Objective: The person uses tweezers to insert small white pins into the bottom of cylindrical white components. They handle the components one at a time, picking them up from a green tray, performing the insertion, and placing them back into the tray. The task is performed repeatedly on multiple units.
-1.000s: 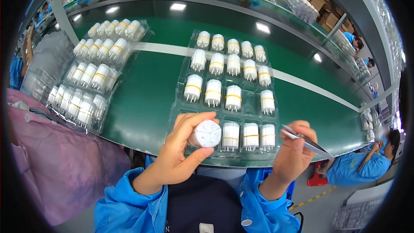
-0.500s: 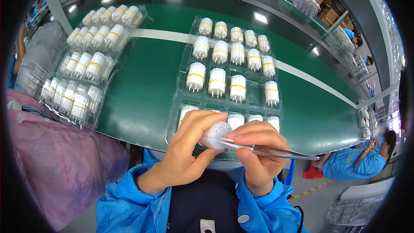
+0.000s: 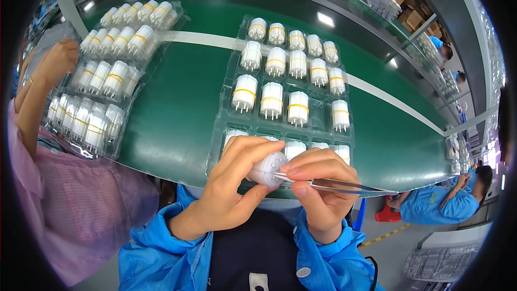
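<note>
White plastic shows between the fingers of the left hand [image 3: 231, 188], which wraps around a small cylindrical part [image 3: 266, 168] and holds it up just in front of the chest, over the near edge of the worktop [image 3: 183, 102]. Beside it, the right hand [image 3: 318, 186] pinches a pair of metal tweezers [image 3: 344, 186] between thumb and forefinger; the tips touch the face of the part, and the long end of the tool points away to the right. Both forearms wear blue sleeves [image 3: 161, 253].

Just behind the hands lies a clear blister tray [image 3: 229, 129] on the green worktop, its pockets filled with upright white parts ringed by yellow bands [image 3: 272, 99]; the nearest row is partly hidden by the hands. Further left sits a second clear tray [image 3: 105, 75] stacked with the same parts. At its far side a co-worker's hand [image 3: 56, 59] in a pink sleeve touches that tray's edge.
</note>
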The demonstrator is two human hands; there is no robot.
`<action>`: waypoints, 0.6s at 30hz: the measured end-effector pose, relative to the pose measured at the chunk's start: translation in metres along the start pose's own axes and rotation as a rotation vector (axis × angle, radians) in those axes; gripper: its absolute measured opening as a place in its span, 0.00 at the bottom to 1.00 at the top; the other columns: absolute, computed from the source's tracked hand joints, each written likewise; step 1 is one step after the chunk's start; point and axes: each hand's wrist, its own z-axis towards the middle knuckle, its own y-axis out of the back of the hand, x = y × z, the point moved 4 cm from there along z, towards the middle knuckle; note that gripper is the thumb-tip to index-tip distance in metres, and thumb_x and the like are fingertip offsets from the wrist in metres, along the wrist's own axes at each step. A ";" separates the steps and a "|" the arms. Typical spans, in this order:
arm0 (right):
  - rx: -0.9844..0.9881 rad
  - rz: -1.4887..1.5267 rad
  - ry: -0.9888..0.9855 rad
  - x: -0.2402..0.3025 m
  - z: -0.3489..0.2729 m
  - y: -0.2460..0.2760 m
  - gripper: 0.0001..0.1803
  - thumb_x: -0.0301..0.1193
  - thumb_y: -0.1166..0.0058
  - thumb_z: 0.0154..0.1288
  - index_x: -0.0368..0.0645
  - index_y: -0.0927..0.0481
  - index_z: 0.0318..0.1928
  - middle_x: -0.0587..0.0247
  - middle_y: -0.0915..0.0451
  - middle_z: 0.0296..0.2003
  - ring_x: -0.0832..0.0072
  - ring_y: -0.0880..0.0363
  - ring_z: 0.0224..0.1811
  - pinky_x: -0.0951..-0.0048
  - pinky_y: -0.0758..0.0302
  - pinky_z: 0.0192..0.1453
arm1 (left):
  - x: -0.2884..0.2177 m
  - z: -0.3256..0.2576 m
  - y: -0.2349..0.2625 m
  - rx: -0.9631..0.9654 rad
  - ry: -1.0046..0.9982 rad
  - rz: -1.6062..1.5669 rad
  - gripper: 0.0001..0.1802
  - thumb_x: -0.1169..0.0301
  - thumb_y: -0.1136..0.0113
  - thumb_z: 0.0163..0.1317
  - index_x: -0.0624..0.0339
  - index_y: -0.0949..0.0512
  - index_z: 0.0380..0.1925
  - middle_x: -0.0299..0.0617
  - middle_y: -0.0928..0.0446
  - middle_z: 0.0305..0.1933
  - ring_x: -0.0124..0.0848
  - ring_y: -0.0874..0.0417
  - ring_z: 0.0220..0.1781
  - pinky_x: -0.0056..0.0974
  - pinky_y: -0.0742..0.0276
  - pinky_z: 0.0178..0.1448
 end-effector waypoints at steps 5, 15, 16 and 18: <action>0.014 0.037 0.016 -0.003 0.000 0.001 0.07 0.17 0.37 0.52 0.33 0.15 0.34 0.51 0.15 0.34 0.65 0.16 0.35 0.70 0.20 0.39 | 0.001 -0.001 0.000 0.008 0.004 -0.017 0.34 0.86 0.39 0.43 0.65 0.27 0.57 0.52 0.27 0.53 0.47 0.26 0.54 0.44 0.31 0.58; 0.061 -0.006 0.067 -0.001 0.004 0.001 0.07 0.18 0.36 0.51 0.35 0.15 0.34 0.54 0.16 0.32 0.64 0.16 0.33 0.70 0.21 0.37 | -0.001 -0.001 0.001 0.034 0.026 -0.045 0.34 0.86 0.37 0.45 0.66 0.28 0.59 0.52 0.27 0.53 0.46 0.26 0.53 0.42 0.30 0.57; 0.067 -0.030 0.071 -0.001 0.004 0.000 0.07 0.18 0.36 0.51 0.35 0.15 0.34 0.54 0.16 0.32 0.64 0.16 0.33 0.70 0.21 0.36 | -0.002 -0.001 0.001 0.036 0.020 -0.018 0.35 0.86 0.37 0.45 0.66 0.28 0.59 0.52 0.27 0.53 0.46 0.26 0.53 0.42 0.30 0.57; 0.077 -0.080 0.078 0.000 0.005 -0.002 0.07 0.18 0.35 0.51 0.35 0.15 0.33 0.54 0.16 0.31 0.64 0.17 0.32 0.71 0.21 0.35 | -0.003 0.000 0.003 0.042 0.009 0.036 0.35 0.86 0.37 0.45 0.66 0.28 0.59 0.52 0.28 0.53 0.46 0.26 0.53 0.42 0.30 0.57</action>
